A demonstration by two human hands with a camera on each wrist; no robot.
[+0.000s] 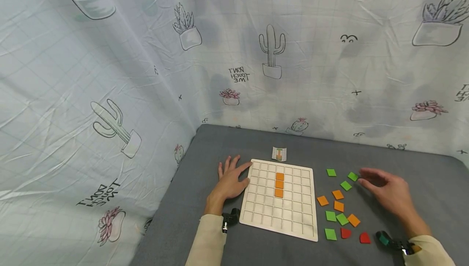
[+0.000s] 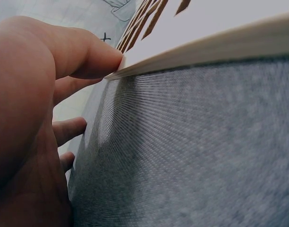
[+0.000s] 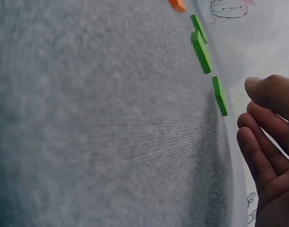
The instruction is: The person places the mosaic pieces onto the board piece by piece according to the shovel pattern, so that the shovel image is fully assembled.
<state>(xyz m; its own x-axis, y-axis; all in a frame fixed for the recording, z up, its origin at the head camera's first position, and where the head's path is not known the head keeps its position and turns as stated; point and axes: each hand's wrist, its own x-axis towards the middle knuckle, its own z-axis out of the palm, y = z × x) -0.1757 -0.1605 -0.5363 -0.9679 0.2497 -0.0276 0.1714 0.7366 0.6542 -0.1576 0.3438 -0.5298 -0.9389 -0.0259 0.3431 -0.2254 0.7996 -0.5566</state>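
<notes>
A pale wooden grid board (image 1: 260, 213) lies on the grey table, with three orange square tiles (image 1: 279, 184) in a column in its upper middle. At the board's left edge is my left hand (image 1: 230, 180), fingers spread, thumb and index fingertips touching the rim (image 2: 117, 71). My right hand (image 1: 390, 190) hovers over the table at the right, fingers slightly bent and nothing held. Its fingertips are right beside a green tile (image 1: 353, 176), which also shows in the right wrist view as a green tile (image 3: 220, 96) just ahead of the thumb.
Several loose tiles lie between board and right hand: green tiles (image 1: 331, 216), orange tiles (image 1: 338, 206), and red pieces with a rounded side (image 1: 364, 238). A small pattern card (image 1: 279, 154) lies behind the board. A cactus-print cloth (image 1: 315, 62) hangs behind the grey table (image 1: 227, 143).
</notes>
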